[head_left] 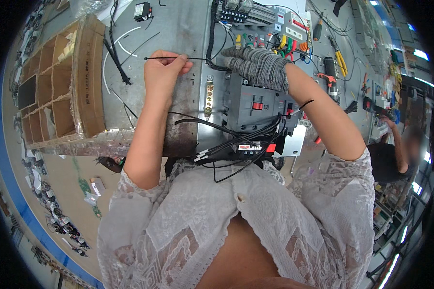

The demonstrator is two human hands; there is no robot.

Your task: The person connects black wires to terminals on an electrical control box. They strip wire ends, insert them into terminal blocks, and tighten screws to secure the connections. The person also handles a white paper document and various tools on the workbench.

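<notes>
Grey bench (183,38): divided box (89,72), pliers (341,63) flank hands (168,66), wire (197,59).

Shot in bright, even indoor light.
Caught strip lights (421,55) glaring white at right; saw pale sheen on the metal plate (290,144), only soft shadows. Found the bench (183,29) crisp, edges bowed, corners black, a co-worker's head (413,144) blurred.

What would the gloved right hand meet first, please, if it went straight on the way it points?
The right hand points left, so it would probably meet the black cable bundle first, though depth is hard to judge.
</notes>
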